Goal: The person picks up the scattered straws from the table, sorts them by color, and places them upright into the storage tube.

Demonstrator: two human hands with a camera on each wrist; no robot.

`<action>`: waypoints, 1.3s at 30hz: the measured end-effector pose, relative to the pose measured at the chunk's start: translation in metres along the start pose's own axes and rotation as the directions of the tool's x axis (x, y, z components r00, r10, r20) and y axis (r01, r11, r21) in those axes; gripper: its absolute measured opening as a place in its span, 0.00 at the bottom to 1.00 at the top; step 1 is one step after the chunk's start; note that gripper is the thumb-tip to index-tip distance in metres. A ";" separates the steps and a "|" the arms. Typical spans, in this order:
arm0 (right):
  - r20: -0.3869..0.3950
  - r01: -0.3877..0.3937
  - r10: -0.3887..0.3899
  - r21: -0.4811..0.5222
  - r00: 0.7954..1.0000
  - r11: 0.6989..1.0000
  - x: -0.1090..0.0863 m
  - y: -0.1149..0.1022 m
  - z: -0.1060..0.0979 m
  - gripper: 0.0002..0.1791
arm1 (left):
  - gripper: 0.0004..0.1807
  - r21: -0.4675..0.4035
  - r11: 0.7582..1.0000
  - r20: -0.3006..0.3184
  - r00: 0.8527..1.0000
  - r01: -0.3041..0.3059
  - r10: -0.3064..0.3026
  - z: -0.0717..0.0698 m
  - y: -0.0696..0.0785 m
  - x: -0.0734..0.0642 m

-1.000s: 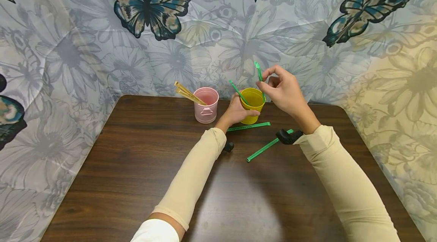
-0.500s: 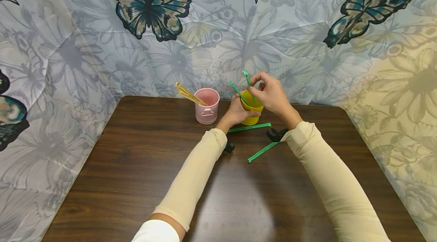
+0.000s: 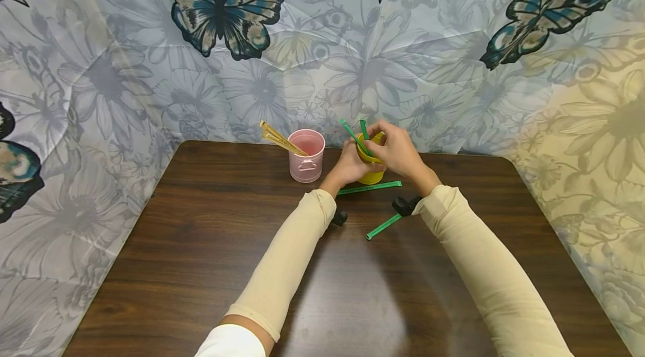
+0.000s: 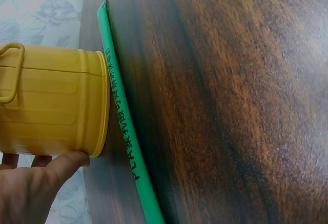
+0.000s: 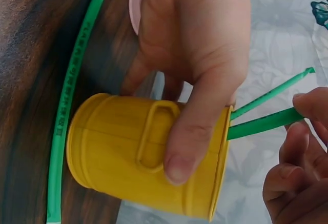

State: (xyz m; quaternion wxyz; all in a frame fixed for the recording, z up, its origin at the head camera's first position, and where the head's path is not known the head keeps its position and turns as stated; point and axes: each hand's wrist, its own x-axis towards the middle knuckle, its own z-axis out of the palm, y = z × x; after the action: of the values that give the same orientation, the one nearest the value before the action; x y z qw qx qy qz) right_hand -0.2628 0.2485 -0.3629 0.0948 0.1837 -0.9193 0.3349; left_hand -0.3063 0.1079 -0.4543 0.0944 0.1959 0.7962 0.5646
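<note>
My left hand (image 3: pixel 350 164) grips a small yellow bucket (image 5: pixel 123 142) from its left side, with the thumb across the wall by the wire handle in the right wrist view. My right hand (image 3: pixel 398 150) is above the bucket's rim. Its thumb and fingers pinch the upper end of a green wrapped straw (image 5: pixel 264 123), whose lower part is hidden inside the bucket. Another green wrapped straw (image 5: pixel 274 92) leans out over the rim beside it. Close by the bucket's base lies a printed green straw (image 4: pixel 123 111) on the table.
A pink bucket (image 3: pixel 305 169) holding several tan sticks (image 3: pixel 276 136) stands left of the yellow one. Nearer on the brown table (image 3: pixel 201 262), a further green straw (image 3: pixel 384 227) lies partly under the right wrist's black strap (image 3: pixel 403 206). A butterfly-print cloth (image 3: pixel 252 88) hangs behind.
My right hand has moved left and down over the yellow bucket, lowering the green straw from the bucket's right edge into it. The left hand has kept its grip.
</note>
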 end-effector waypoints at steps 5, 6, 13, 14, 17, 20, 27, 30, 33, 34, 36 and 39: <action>0.020 -0.012 0.011 0.022 1.000 1.000 -0.006 -0.002 -0.003 0.11 | 0.53 0.009 1.000 0.001 1.000 0.003 -0.003 0.000 0.002 -0.001; 0.023 -0.011 0.010 0.028 1.000 1.000 -0.008 -0.002 -0.003 0.11 | 0.53 0.007 1.000 -0.002 1.000 0.003 -0.003 0.000 0.003 -0.001; 0.034 0.010 -0.011 0.015 0.999 1.000 -0.028 -0.002 -0.010 0.10 | 0.54 -0.029 0.999 -0.002 1.000 0.018 -0.018 0.001 0.003 -0.004; 0.042 0.011 -0.012 0.008 0.999 1.000 -0.033 -0.001 -0.011 0.10 | 0.53 -0.027 1.000 -0.003 1.000 0.014 -0.014 0.001 0.003 -0.004; 0.056 0.055 -0.055 -0.008 0.997 0.998 -0.045 0.002 -0.011 0.09 | 0.51 -0.018 1.000 -0.010 1.000 0.010 -0.010 0.001 0.003 -0.003; 0.052 0.108 -0.107 -0.009 0.993 0.994 -0.057 0.006 -0.008 0.08 | 0.50 -0.026 0.999 -0.025 0.999 0.022 -0.023 0.002 0.004 -0.003; 0.142 0.106 -0.101 -0.027 0.985 0.994 -0.080 0.017 0.004 0.07 | 0.51 -0.052 0.997 -0.043 0.998 0.052 -0.055 0.006 0.006 -0.003; 0.219 0.074 -0.062 -0.047 0.974 0.996 -0.089 0.025 0.008 0.07 | 0.52 -0.065 0.995 -0.043 0.996 0.071 -0.074 0.006 0.006 -0.003; 0.269 0.041 -0.023 -0.063 0.963 0.997 -0.097 0.033 0.012 0.08 | 0.54 -0.065 0.995 -0.045 0.996 0.076 -0.079 0.006 0.006 -0.004; 0.279 0.034 -0.014 -0.069 0.960 0.997 -0.099 0.035 0.013 0.08 | 0.54 -0.065 0.995 -0.046 0.996 0.074 -0.077 0.006 0.006 -0.004; 0.294 0.020 0.002 -0.073 0.956 0.997 -0.104 0.040 0.016 0.08 | 0.55 -0.066 0.996 -0.045 0.996 0.068 -0.071 0.007 0.006 -0.004; 0.307 0.011 0.012 -0.073 0.952 0.997 -0.110 0.045 0.019 0.08 | 0.55 -0.071 0.995 -0.041 0.997 0.069 -0.072 0.007 0.005 -0.004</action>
State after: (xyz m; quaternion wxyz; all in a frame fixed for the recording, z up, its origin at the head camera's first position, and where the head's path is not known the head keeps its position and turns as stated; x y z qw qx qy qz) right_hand -0.1809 0.2981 -0.4360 -0.0429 0.2298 -0.9346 0.2682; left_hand -0.2993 0.1135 -0.4518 0.1035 0.1518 0.7844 0.5924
